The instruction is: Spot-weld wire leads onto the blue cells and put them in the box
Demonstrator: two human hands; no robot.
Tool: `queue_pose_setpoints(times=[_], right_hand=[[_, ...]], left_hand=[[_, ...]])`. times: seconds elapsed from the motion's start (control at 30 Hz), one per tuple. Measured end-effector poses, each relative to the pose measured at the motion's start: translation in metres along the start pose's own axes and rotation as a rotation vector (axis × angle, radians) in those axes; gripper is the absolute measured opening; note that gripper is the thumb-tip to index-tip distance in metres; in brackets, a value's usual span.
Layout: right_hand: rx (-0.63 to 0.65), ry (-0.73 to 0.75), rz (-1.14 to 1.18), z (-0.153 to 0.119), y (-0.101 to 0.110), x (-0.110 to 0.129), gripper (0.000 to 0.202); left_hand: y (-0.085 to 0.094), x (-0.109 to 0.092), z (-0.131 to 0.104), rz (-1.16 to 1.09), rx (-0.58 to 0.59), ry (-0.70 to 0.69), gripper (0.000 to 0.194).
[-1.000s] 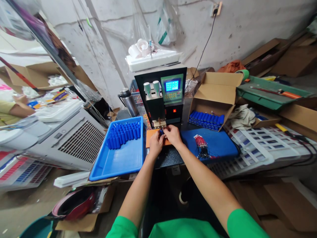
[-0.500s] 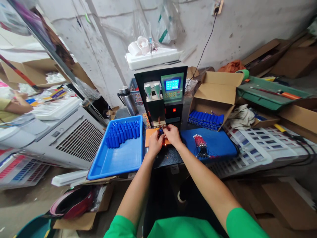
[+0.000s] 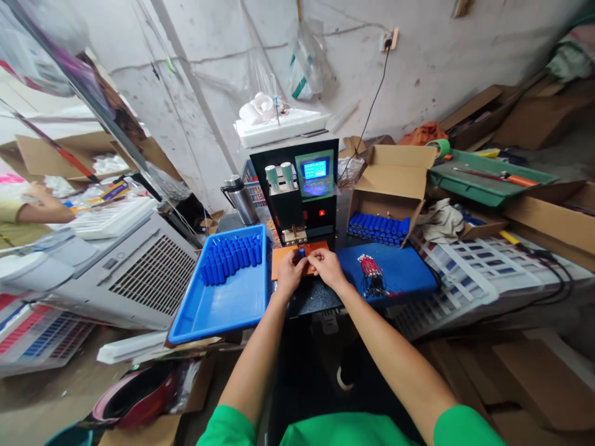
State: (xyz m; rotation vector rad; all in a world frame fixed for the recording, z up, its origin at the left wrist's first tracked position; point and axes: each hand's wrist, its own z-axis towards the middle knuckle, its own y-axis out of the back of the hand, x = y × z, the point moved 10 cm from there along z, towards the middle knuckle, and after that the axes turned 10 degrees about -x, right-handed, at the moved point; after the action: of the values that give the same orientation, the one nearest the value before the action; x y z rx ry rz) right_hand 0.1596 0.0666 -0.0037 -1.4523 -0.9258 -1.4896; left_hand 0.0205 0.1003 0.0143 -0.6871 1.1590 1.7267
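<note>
Head view shows your dark table (image 3: 309, 303), with a big black machine (image 3: 283, 207) by the middle of its back edge. At the table's left edge sits a wide blue tray (image 3: 223, 310), with tubes in rows (image 3: 232, 257) toward its back. A blue mat (image 3: 413, 263) lies along the table's right edge. Behind the mat, near the back right corner, a cardboard box (image 3: 397, 170) has a pile of tubes (image 3: 379, 228) lying in it. An orange board (image 3: 280, 257) lies in front of the machine.

Your left hand (image 3: 290, 272) is pinched small and looks to be holding one blue tube (image 3: 302, 253). That tube is over the orange board, just in front of the machine's metal tip (image 3: 295, 236). Your right hand (image 3: 328, 267) is curled narrow just beside it; I can't see if its fingers hold anything. Red and black wires (image 3: 370, 272) lie in a bunch on the mat.

To do this bit well, I think you should grip the tube low and keep it from rolling. Rest your wrists near the table's front edge so they don't shake. Keep your fingertips out from under the metal tip.
</note>
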Motion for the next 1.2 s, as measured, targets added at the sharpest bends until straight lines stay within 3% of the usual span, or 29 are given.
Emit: queue_pose_setpoints(times=[0.3,0.67,0.93,1.07,1.2], right_hand=[[-0.043,0.200,-0.213,-0.013,-0.001,0.026,0.024],[-0.051,0.259,-0.368,-0.018,-0.009,0.042,0.017],[-0.111,0.282,-0.491,-0.016,-0.010,0.052,0.025],[-0.171,0.196,-0.323,-0.002,0.011,0.039,0.028],[-0.288,0.139,-0.124,0.015,0.070,0.027,0.037]], left_hand=[[0.004,0.002,-0.006,0.009,-0.045,-0.053,0.020],[0.007,-0.003,-0.008,0.093,-0.084,-0.135,0.017],[0.013,-0.025,-0.007,0.179,-0.145,-0.345,0.017],[0.013,-0.040,-0.008,0.196,-0.185,-0.540,0.029],[0.018,-0.048,-0.009,0.208,-0.249,-0.616,0.027]])
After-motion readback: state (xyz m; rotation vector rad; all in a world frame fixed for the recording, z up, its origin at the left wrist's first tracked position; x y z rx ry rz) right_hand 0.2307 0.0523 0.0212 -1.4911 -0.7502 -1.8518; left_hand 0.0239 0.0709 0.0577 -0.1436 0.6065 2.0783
